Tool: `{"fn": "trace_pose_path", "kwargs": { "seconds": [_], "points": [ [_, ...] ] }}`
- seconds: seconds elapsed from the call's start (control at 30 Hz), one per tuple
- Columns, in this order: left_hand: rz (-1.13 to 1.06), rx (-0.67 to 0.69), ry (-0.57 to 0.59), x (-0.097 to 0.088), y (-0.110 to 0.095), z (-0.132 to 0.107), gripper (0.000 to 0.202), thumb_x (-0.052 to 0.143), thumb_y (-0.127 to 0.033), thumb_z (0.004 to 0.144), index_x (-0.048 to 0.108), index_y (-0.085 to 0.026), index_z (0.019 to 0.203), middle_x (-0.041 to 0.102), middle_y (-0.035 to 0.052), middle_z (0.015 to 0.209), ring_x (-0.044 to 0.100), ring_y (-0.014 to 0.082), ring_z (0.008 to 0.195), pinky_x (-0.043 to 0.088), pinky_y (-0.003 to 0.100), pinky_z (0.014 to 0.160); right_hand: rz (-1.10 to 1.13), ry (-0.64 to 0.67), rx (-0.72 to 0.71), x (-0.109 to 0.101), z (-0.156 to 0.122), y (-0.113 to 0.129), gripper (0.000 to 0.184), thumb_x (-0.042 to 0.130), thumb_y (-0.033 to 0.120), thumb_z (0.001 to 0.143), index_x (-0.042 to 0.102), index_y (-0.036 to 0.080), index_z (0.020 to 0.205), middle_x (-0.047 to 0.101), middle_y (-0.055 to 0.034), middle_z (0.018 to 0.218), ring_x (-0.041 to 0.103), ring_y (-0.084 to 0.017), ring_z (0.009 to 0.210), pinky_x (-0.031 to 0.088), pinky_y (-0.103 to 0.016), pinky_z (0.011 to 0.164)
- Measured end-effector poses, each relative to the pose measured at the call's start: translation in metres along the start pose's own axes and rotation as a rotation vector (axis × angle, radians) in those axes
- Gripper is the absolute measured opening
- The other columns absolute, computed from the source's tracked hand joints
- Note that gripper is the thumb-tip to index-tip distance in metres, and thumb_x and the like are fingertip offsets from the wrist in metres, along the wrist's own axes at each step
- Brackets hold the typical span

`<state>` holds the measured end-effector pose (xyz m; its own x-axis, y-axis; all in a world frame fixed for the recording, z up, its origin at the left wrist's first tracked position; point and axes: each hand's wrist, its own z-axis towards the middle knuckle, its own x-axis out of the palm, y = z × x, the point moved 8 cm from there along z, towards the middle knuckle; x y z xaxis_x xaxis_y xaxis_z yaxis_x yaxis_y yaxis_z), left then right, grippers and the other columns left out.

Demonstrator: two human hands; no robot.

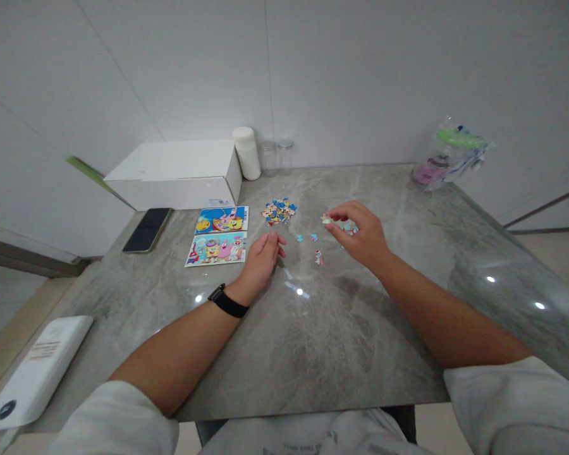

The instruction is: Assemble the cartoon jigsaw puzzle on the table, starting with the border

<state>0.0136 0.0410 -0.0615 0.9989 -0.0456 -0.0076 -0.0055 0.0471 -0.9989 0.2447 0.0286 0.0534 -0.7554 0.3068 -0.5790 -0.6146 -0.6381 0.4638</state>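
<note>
My right hand [360, 235] pinches a small jigsaw piece [326, 218] between thumb and fingers, just above the grey marble table [313, 328]. My left hand [262, 258] rests on the table with fingers loosely curled and nothing visible in them; a black watch is on its wrist. A heap of loose puzzle pieces [278, 211] lies beyond both hands. A few single pieces [318, 257] lie between the hands. Two cartoon picture cards [218, 235] lie left of my left hand.
A white box [177, 174] stands at the back left, with a white canister [246, 153] and two glass jars [275, 157] beside it. A black phone [147, 229] lies near the cards. A plastic bag [448, 158] sits back right. A white device [33, 373] is at the near left.
</note>
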Motion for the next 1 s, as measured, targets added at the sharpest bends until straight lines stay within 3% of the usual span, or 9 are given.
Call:
{"fn": "trace_pose_path", "kwargs": {
  "seconds": [0.1, 0.23, 0.37, 0.47, 0.73, 1.0],
  "points": [
    [-0.048, 0.049, -0.028, -0.003, -0.002, 0.002, 0.038, 0.047, -0.056, 0.105, 0.064, -0.022, 0.106, 0.042, -0.0073, 0.050, 0.058, 0.0174, 0.059, 0.047, 0.029, 0.065, -0.018, 0.221, -0.055, 0.020, -0.006, 0.014, 0.017, 0.069, 0.039, 0.099, 0.073, 0.023, 0.104, 0.075, -0.0072, 0.100, 0.068, -0.023, 0.095, 0.052, -0.037, 0.089],
    [-0.021, 0.095, -0.072, -0.008, -0.001, 0.005, 0.025, 0.049, -0.042, 0.104, 0.059, -0.023, 0.117, 0.060, -0.0046, 0.066, 0.062, 0.0161, 0.070, 0.049, 0.030, 0.076, -0.144, 0.593, -0.106, 0.063, -0.033, 0.029, 0.016, 0.071, 0.035, 0.098, 0.075, 0.021, 0.106, 0.075, -0.0091, 0.105, 0.067, -0.025, 0.102, 0.046, -0.037, 0.092],
    [-0.004, 0.070, -0.093, -0.011, 0.005, 0.007, 0.022, 0.055, -0.029, 0.096, 0.060, -0.023, 0.116, 0.065, -0.0027, 0.079, 0.062, 0.0153, 0.077, 0.048, 0.029, 0.077, -0.249, 0.787, -0.088, 0.090, -0.056, 0.032, 0.021, 0.072, 0.038, 0.098, 0.076, 0.021, 0.110, 0.074, -0.0104, 0.111, 0.065, -0.026, 0.107, 0.041, -0.037, 0.093],
    [-0.013, 0.048, -0.076, -0.009, 0.006, 0.008, 0.022, 0.057, -0.029, 0.093, 0.061, -0.023, 0.114, 0.064, -0.0026, 0.079, 0.062, 0.0154, 0.077, 0.047, 0.028, 0.076, -0.309, 0.829, -0.076, 0.096, -0.062, 0.032, 0.023, 0.072, 0.039, 0.098, 0.077, 0.021, 0.111, 0.074, -0.0108, 0.111, 0.065, -0.027, 0.109, 0.038, -0.039, 0.094],
    [-0.036, 0.001, -0.038, -0.003, 0.002, 0.005, 0.021, 0.060, -0.031, 0.090, 0.062, -0.022, 0.109, 0.063, -0.0023, 0.077, 0.060, 0.0150, 0.074, 0.047, 0.028, 0.073, -0.319, 0.792, -0.083, 0.096, -0.063, 0.031, 0.027, 0.072, 0.043, 0.097, 0.077, 0.022, 0.114, 0.073, -0.0112, 0.113, 0.063, -0.029, 0.112, 0.035, -0.043, 0.099],
    [-0.009, 0.004, 0.008, 0.001, 0.001, 0.002, 0.020, 0.060, -0.030, 0.091, 0.063, -0.022, 0.109, 0.063, -0.0022, 0.078, 0.060, 0.0146, 0.076, 0.047, 0.027, 0.074, -0.299, 0.775, -0.085, 0.098, -0.064, 0.031, 0.020, 0.066, 0.034, 0.099, 0.077, 0.022, 0.112, 0.073, -0.0105, 0.110, 0.063, -0.027, 0.108, 0.035, -0.041, 0.097]
  ]
}}
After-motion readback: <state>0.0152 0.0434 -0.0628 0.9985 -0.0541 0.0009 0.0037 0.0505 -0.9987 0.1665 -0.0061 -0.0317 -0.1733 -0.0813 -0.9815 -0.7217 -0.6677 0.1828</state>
